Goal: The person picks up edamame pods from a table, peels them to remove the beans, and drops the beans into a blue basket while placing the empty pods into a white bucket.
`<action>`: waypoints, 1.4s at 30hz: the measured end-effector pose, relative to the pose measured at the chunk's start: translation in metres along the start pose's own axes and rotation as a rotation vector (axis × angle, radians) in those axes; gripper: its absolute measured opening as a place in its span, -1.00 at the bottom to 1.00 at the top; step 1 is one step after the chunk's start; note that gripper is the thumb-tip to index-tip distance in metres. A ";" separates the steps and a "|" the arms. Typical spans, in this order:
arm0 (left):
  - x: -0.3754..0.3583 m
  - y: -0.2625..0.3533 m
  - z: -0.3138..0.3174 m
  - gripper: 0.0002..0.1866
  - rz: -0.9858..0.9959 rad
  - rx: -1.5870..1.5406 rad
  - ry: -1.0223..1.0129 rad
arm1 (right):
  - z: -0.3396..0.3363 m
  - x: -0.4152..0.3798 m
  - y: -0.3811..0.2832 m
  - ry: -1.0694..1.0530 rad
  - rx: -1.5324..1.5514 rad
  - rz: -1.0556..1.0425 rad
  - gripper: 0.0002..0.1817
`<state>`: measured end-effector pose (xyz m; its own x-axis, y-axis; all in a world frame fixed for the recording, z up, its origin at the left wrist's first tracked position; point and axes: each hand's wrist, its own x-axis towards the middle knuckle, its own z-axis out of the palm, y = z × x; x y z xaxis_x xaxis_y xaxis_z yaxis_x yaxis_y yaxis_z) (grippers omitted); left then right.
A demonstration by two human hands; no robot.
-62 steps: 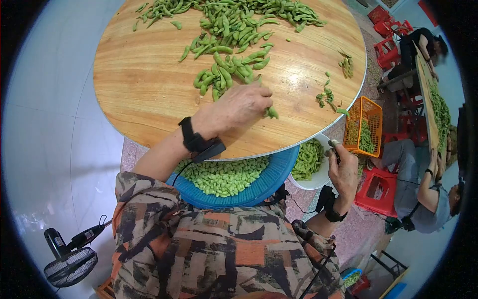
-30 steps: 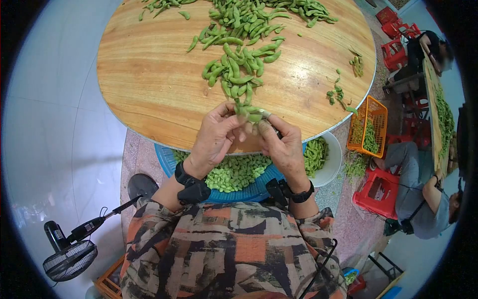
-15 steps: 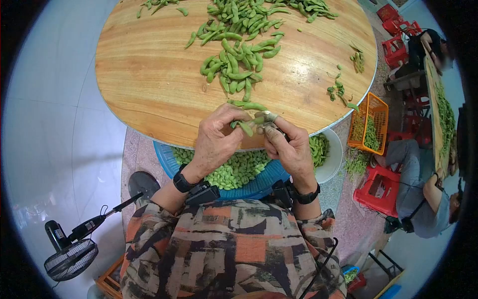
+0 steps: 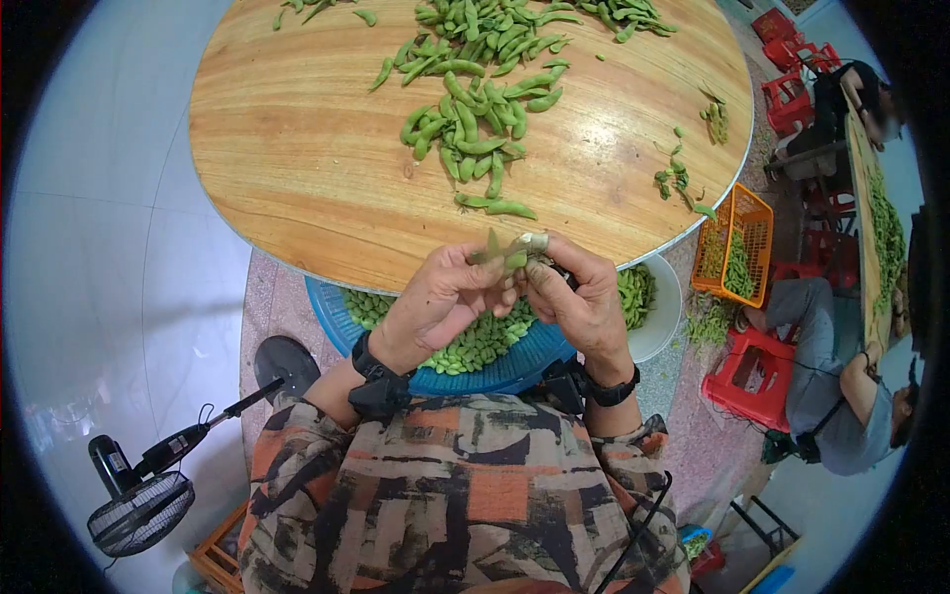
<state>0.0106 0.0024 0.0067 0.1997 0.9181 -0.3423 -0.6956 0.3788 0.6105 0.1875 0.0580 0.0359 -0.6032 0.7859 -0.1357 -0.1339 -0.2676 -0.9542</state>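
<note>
Over the table's near edge, my left hand [image 4: 432, 302] pinches a green soybean pod [image 4: 493, 243] between thumb and fingers. My right hand [image 4: 582, 302] meets it from the other side, its thumb and index finger closed at the pod's end. A pale wrap covers the right index fingertip, and a small dark thing beside it is too hidden to name. Below both hands, a blue basin [image 4: 495, 382] holds shelled green beans [image 4: 470, 348]. Two loose pods [image 4: 510, 209] lie on the wooden table [image 4: 297, 168] just beyond my fingers, with a pile of pods [image 4: 470, 119] farther back.
A white bucket [image 4: 673, 309] with pods stands right of the basin. Beyond it are an orange crate [image 4: 754, 213] and a red stool [image 4: 727, 381]. Two people sit at another table [image 4: 863, 218] on the right. A black fan [image 4: 141, 515] stands at lower left.
My left hand has turned and opened its palm upward somewhat, shifting right toward the right hand. The pod between the hands now points up. The right hand has barely moved.
</note>
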 end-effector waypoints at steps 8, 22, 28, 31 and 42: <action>-0.008 0.000 0.005 -0.73 0.074 0.154 0.055 | 0.004 -0.004 -0.001 0.104 -0.304 -0.133 -0.80; -0.014 0.004 0.029 -0.79 0.689 1.212 0.296 | 0.019 -0.001 0.010 0.280 -0.672 -0.346 -0.81; -0.008 0.009 0.012 -0.77 0.403 1.064 0.169 | 0.029 -0.009 0.009 0.279 -0.753 -0.417 -0.77; -0.007 0.011 0.009 -0.77 0.382 1.063 0.129 | 0.030 -0.008 0.010 0.273 -0.768 -0.419 -0.77; -0.010 0.020 -0.002 -0.83 0.653 1.391 -0.071 | 0.014 -0.007 0.013 0.170 -0.493 -0.177 -0.83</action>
<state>-0.0071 0.0004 0.0209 0.1858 0.9500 0.2509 0.4937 -0.3111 0.8121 0.1795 0.0410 0.0279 -0.4640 0.8851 0.0363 0.1871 0.1379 -0.9726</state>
